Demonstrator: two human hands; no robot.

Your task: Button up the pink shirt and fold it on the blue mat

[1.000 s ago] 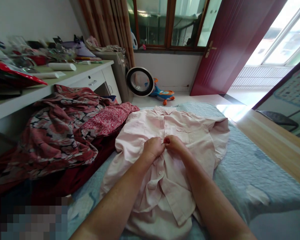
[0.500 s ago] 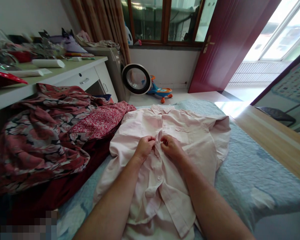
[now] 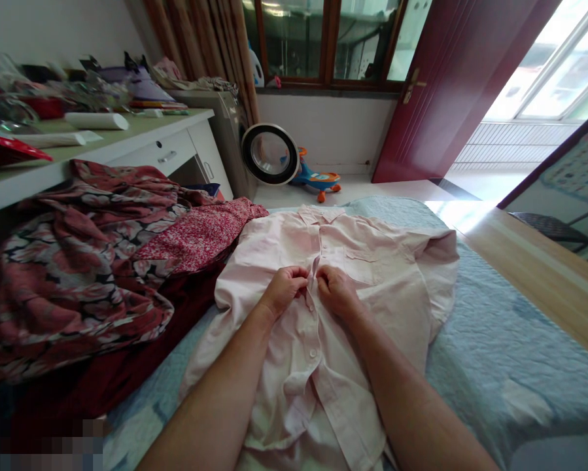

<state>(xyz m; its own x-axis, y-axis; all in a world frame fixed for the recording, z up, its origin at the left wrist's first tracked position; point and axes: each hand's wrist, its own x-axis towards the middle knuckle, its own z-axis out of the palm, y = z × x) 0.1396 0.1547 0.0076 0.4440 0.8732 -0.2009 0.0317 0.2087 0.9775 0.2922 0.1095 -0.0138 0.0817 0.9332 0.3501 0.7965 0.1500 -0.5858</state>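
A pale pink button-up shirt (image 3: 396,288) lies spread face up on a light blue quilted bed cover (image 3: 500,327), its collar at the far end. My left hand (image 3: 288,288) pinches the shirt's front edge near the middle of the placket. Just across from it, my right hand (image 3: 337,288) pinches the other front edge, its fingertips close to the left ones. Whether a button sits between the fingers is hidden. Below my hands a button (image 3: 312,353) shows on the placket, and the lower front hangs apart in folds.
Floral clothes (image 3: 87,261) and a dark red garment (image 3: 176,327) are heaped at the left. Behind them stands a desk (image 3: 141,147) with clutter. A washing machine's round door (image 3: 270,154) hangs open beside a blue and orange ride-on toy (image 3: 318,178). A wooden board edge (image 3: 529,261) runs along the right.
My fingertips have drawn slightly closer together at the placket. The whole view has shifted a little; the shirt stays in place.
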